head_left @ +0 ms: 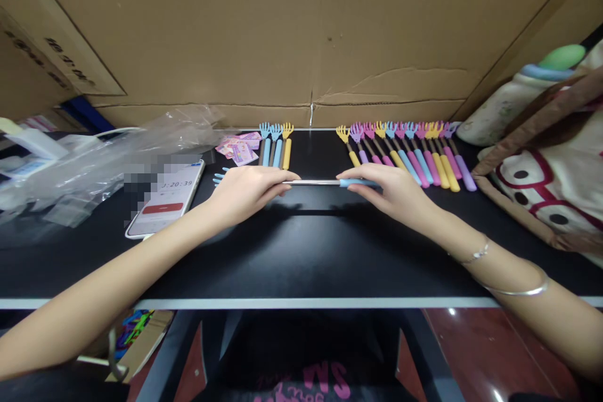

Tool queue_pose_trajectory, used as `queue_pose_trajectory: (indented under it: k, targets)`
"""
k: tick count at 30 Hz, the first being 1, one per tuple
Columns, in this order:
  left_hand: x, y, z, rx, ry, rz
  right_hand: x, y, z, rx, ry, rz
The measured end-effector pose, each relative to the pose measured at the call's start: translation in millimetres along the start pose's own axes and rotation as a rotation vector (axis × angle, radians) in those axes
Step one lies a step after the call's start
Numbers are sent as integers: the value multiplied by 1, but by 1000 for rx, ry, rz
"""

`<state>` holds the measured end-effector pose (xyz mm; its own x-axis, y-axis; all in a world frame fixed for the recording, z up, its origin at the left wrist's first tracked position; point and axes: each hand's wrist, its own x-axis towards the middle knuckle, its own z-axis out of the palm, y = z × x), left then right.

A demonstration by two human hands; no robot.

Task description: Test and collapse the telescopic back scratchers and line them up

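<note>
R hand (394, 191) grips blue scratcher hdl (349, 183), L hand (249, 193) its metal rod (318, 183).

Desk (311, 257) with rowed backscratchers (409, 168) suggests a workshop.

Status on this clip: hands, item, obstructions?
Left hand pinching the rod, right hand gripping the handle. Back scratcher held sideways above the table. Phone lies off to its left.

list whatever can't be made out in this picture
All in the head view:
Blue-handled scratcher: part of its rod is hidden by the left hand, its handle end by the right hand.
Pink cards: print too small to read.
Phone: upper left masked by pixelation.
Cloth bag: cut off by the right edge.
</note>
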<state>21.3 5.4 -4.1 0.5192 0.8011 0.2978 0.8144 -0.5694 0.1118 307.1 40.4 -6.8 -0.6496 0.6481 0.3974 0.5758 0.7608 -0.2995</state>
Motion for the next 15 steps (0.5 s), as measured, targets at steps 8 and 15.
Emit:
queue_pose_trajectory:
  k: [8, 15]
  targets:
    - [4, -5, 1, -300, -140, -79, 0, -3, 2, -219, 66, -85]
    - [0, -2, 5, 2, 62, 12, 0, 0, -4, 21, -25, 38]
